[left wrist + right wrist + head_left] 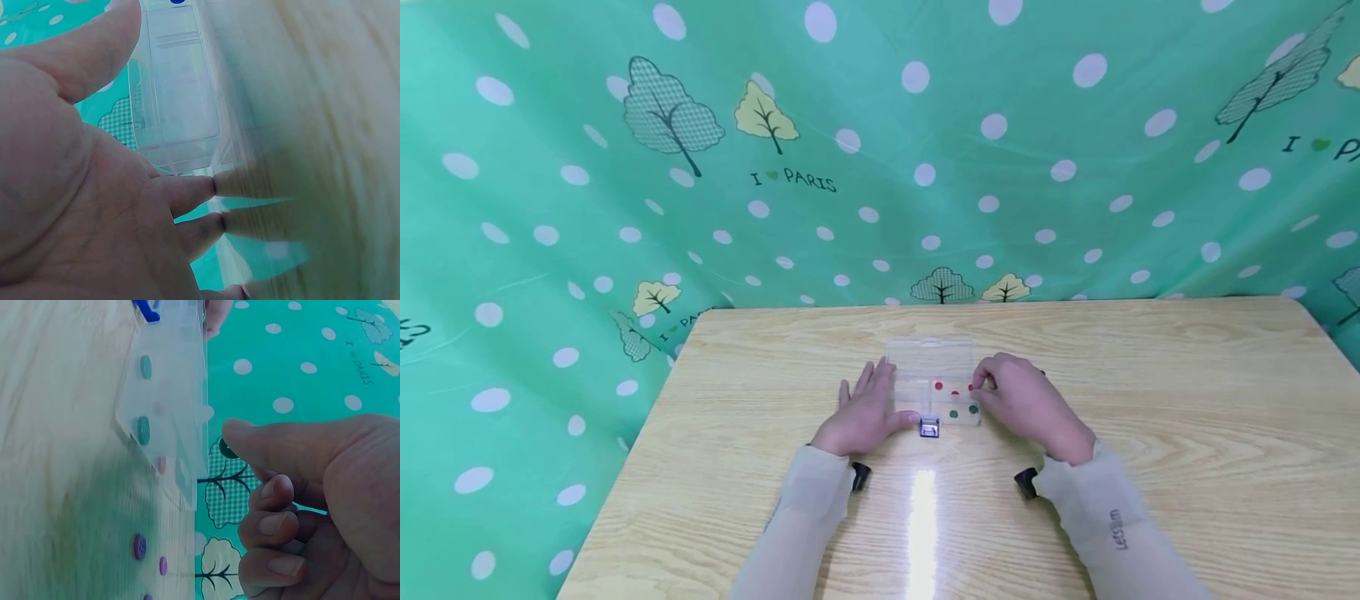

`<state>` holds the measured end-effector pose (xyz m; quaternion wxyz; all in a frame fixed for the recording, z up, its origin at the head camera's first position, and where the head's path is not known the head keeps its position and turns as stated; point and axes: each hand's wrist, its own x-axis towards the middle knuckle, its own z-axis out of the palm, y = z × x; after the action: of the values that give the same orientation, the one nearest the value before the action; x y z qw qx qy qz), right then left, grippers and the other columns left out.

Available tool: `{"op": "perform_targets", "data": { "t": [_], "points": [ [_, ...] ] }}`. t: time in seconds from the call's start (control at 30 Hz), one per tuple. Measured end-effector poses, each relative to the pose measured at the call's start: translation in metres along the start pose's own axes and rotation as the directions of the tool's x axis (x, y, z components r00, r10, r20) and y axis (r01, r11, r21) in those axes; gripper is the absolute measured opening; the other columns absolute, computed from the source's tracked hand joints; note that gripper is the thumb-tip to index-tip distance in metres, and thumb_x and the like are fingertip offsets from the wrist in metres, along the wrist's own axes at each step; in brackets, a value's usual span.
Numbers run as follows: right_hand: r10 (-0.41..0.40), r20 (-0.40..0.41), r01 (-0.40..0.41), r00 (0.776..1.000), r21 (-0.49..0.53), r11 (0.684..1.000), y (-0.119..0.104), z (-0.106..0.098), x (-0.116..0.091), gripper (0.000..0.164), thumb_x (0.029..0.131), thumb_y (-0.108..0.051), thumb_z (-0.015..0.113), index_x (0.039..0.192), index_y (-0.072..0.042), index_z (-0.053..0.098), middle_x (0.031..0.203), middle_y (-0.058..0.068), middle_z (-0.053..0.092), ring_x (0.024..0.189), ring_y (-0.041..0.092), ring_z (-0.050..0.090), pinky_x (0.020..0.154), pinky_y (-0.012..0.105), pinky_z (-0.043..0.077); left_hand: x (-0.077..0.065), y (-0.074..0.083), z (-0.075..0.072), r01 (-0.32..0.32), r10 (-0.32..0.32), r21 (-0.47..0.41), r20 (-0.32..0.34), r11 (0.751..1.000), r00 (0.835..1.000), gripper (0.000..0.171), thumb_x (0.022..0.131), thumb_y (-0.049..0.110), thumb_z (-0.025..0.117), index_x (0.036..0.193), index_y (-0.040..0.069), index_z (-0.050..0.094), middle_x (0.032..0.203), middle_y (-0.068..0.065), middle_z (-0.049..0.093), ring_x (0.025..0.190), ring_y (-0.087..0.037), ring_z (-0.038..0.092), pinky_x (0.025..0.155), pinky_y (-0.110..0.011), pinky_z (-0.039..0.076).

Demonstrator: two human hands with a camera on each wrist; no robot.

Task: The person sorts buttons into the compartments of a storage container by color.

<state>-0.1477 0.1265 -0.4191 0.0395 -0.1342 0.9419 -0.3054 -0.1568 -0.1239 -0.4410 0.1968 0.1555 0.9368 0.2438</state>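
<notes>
A clear plastic box with compartments lies on the table, its lid raised at the back. Red buttons and green buttons sit in its right part. At the front edge is a blue latch. My left hand rests along the box's left side, fingers straight and thumb close to the latch. By the right side is my right hand; in the right wrist view its thumb and forefinger pinch a dark green button, with the other fingers curled in.
Several purple buttons lie on the wooden table to the right of the box, mostly hidden behind my right hand in the head view. Behind the table hangs a green dotted cloth. Light glares off the front of the tabletop.
</notes>
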Motion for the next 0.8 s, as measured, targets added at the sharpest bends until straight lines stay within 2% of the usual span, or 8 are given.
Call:
{"op": "perform_targets", "data": {
  "t": [0.27,0.8],
  "points": [
    [-0.015,-0.004,0.015,1.0,-0.008,1.0,-0.005,0.009,0.004,0.008,0.091,-0.01,0.072,0.085,-0.011,0.067,0.08,0.0,0.056,0.072,0.016,0.051,0.068,0.033,0.046,0.001,0.001,-0.001,0.004,-0.005,0.013,0.004,1.0,1.0,0.091,0.098,0.05,0.059,0.16,0.002,0.014,0.169,-0.012,0.0,0.154,-0.032,-0.005,0.118,-0.061,-0.007],
    [-0.036,0.029,0.035,0.999,0.03,0.999,-0.013,0.02,0.008,0.004,0.093,-0.01,0.067,0.092,-0.009,0.071,0.084,-0.002,0.059,0.075,0.015,0.053,0.073,0.033,0.048,0.001,0.0,0.0,-0.004,0.004,-0.001,-0.004,1.0,1.0,0.091,0.097,0.049,0.06,0.16,0.002,0.014,0.168,-0.013,0.001,0.154,-0.033,-0.005,0.118,-0.062,-0.007]
  ]
}}
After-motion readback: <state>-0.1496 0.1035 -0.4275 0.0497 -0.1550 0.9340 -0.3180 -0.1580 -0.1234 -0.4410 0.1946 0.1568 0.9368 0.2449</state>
